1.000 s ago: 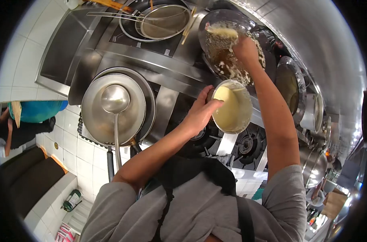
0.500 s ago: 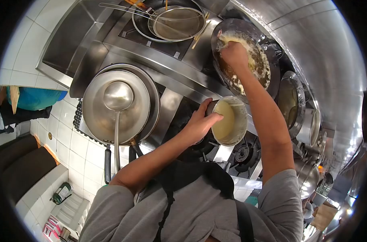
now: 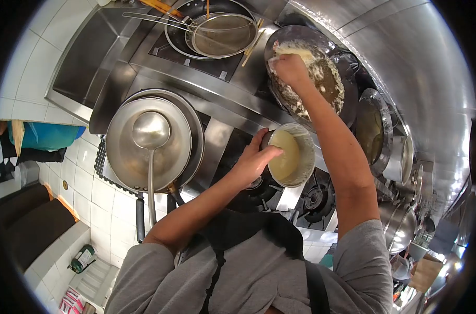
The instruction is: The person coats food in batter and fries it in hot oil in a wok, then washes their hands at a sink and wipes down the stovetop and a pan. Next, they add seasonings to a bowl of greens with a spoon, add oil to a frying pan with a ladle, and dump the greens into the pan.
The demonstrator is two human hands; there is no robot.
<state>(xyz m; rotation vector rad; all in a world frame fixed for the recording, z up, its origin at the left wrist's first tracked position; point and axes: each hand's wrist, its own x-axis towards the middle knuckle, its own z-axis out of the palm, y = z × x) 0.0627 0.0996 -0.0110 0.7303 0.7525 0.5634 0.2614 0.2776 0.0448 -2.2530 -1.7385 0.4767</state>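
My left hand [image 3: 255, 162] grips a metal bowl [image 3: 307, 152] by its left side, thumb over the rim. Pale yellow batter [image 3: 284, 157] lies inside it. The bowl is held above the stove, close to my right forearm. Farther off, my right hand [image 3: 291, 69] is closed over a large dark wok [image 3: 280, 36]; whatever its fingers hold is hidden. Around and below that hand, pale bits of batter [image 3: 301, 107] float in the brownish oil [image 3: 326, 78].
To the left, a steel ladle [image 3: 151, 131] rests in a wide steel pan [image 3: 120, 152] stacked on another. A wire strainer [image 3: 225, 36] sits over a black pan [image 3: 175, 44] at the back. Gas burners [image 3: 315, 198] lie below the bowl. Several steel pots [image 3: 397, 225] line the right side.
The view has shifted slightly. My right hand has moved a little toward the wok's left part, and more pale batter shows spread on the oil. My left hand keeps hold of the bowl.
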